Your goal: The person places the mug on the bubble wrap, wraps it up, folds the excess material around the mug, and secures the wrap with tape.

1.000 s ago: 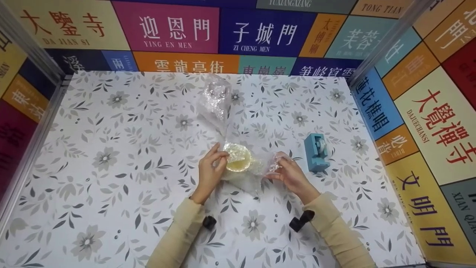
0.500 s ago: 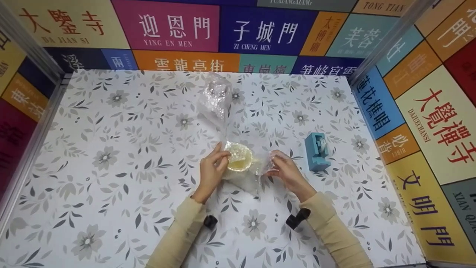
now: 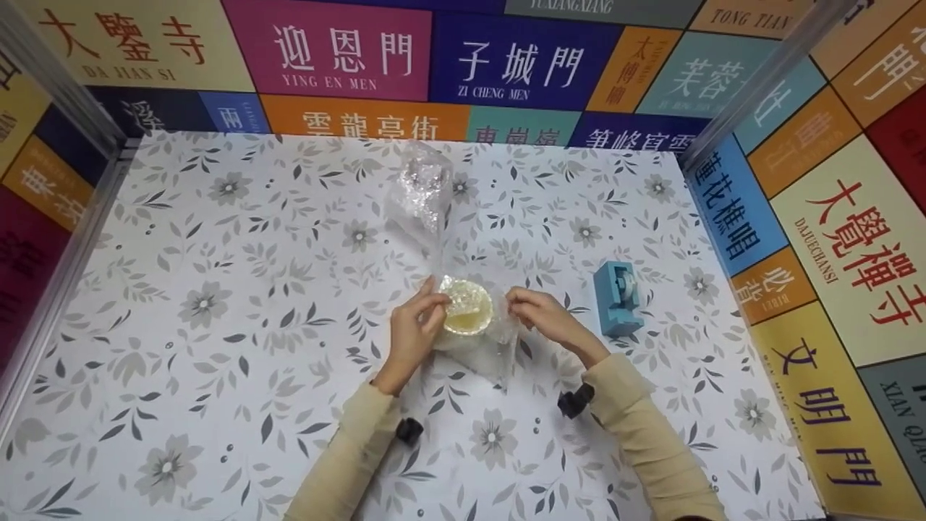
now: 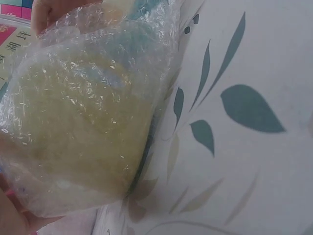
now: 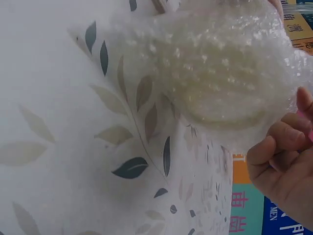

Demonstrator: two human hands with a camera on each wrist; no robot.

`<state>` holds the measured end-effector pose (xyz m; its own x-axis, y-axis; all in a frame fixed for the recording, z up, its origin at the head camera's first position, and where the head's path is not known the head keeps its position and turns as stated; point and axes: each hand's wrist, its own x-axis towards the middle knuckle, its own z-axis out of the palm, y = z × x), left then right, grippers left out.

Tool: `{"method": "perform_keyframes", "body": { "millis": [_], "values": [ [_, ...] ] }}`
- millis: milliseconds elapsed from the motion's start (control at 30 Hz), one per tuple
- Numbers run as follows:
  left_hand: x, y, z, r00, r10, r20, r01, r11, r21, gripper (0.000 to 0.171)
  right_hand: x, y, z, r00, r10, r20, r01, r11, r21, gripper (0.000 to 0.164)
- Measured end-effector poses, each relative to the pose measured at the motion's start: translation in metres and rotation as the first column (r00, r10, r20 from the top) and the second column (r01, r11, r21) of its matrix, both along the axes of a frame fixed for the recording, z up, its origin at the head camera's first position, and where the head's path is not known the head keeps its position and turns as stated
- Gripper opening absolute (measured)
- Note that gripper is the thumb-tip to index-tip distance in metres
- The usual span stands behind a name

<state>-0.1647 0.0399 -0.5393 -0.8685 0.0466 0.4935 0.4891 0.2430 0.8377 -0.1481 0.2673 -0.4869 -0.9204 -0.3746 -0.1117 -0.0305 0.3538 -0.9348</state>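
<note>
In the head view a pale yellow, round-mouthed cup-like vessel [image 3: 469,318] stands mid-table, wrapped about its sides in clear bubble wrap [image 3: 474,360]. My left hand [image 3: 416,322] is at its left side, pinching the wrap by the rim. At the right, my right hand [image 3: 542,316] has curled fingers and pinches the wrap's edge close to the vessel. The left wrist view shows the yellow body through the bubble wrap [image 4: 88,112], the left fingers at lower left. In the right wrist view, the right fingers [image 5: 288,134] are bent beside the wrap; their tips are partly hidden.
A long crumpled piece of bubble wrap [image 3: 423,192] stretches from the vessel toward the table's back edge. Right of the right hand stands a blue tape dispenser [image 3: 618,298] with a clear roll. Printed panels [image 3: 347,58] wall the table [image 3: 289,434] at back and sides.
My right hand has moved left, bringing its end of the bubble wrap in against the vessel's right side. My left hand has stayed nearly still at the rim.
</note>
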Motion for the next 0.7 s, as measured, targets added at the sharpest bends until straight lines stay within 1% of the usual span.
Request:
{"method": "perform_keyframes", "body": {
  "millis": [67,167,200,233,267,333,400,433,467,500,600,700],
  "values": [
    [-0.001,0.0,0.0,1.0,-0.014,-0.004,0.014,1.0,0.006,0.015,-0.004,0.0,0.006,0.998,0.049,-0.027,-0.048,0.998,0.029,0.013],
    [-0.002,0.001,0.0,1.0,-0.03,0.001,0.03,1.0,0.011,0.015,-0.007,0.001,0.014,0.992,0.113,-0.06,-0.112,0.993,0.029,0.02],
    [-0.002,0.001,-0.001,0.999,-0.034,0.006,0.034,0.999,0.01,0.015,-0.009,0.003,0.011,0.991,0.12,-0.066,-0.118,0.993,0.029,0.022],
    [-0.002,0.002,-0.001,0.999,-0.041,0.013,0.04,0.999,0.011,0.016,-0.009,0.004,0.011,0.989,0.122,-0.084,-0.12,0.992,0.028,0.023],
    [-0.002,0.002,-0.001,0.999,-0.045,0.015,0.044,0.999,0.01,0.016,-0.009,0.005,0.011,0.985,0.119,-0.127,-0.114,0.993,0.041,0.022],
    [-0.002,0.003,-0.002,0.999,-0.05,0.012,0.05,0.999,0.012,0.016,-0.009,0.006,0.01,0.958,0.126,-0.257,-0.114,0.992,0.06,0.016],
    [-0.003,0.004,-0.003,0.999,-0.052,0.006,0.052,0.999,0.012,0.016,-0.009,0.006,0.006,0.918,0.127,-0.376,-0.114,0.992,0.059,0.013],
    [-0.003,0.004,-0.003,0.998,-0.055,0.003,0.055,0.998,0.017,0.016,-0.008,0.004,0.007,0.896,0.132,-0.425,-0.121,0.991,0.053,0.013],
    [-0.003,0.004,-0.003,0.999,-0.053,-0.002,0.054,0.998,0.021,0.016,-0.008,0.004,0.005,0.876,0.138,-0.461,-0.134,0.99,0.042,0.013],
    [-0.004,0.003,-0.003,0.998,-0.057,-0.003,0.057,0.998,0.029,0.016,-0.008,0.003,0.002,0.866,0.147,-0.479,-0.152,0.988,0.028,0.014],
    [-0.007,0.003,-0.002,0.998,-0.068,0.009,0.067,0.996,0.054,0.016,-0.008,0.0,-0.005,0.889,0.151,-0.432,-0.177,0.984,-0.022,0.013],
    [-0.009,0.002,-0.002,0.997,-0.074,0.024,0.072,0.995,0.068,0.015,-0.008,-0.004,-0.009,0.919,0.138,-0.37,-0.173,0.983,-0.064,0.01]
  ]
}}
